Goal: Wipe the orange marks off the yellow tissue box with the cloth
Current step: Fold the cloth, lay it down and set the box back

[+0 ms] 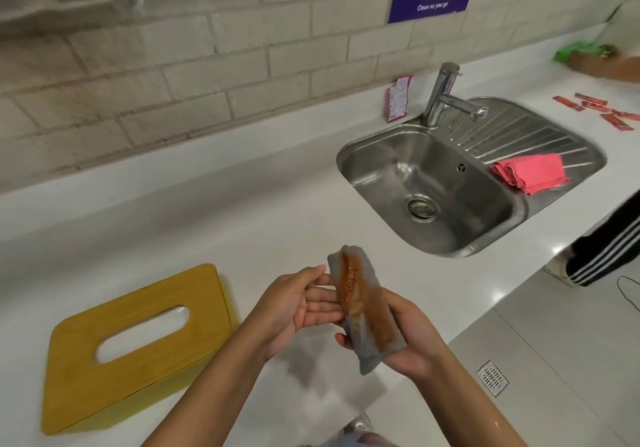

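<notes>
The yellow tissue box (138,342) lies flat on the white counter at the lower left, its oval slot facing up; I see no orange marks on its top. A folded grey cloth (363,308) with a long orange-brown smear is held above the counter, to the right of the box. My right hand (412,339) grips the cloth from underneath. My left hand (301,303) is open, its fingers touching the cloth's left edge.
A steel sink (363,162) with a tap (446,93) sits at the right rear, a folded pink cloth (533,173) on its drainer. Red sachets (595,111) lie on the far right counter. Another person's leg (606,239) stands at the right edge.
</notes>
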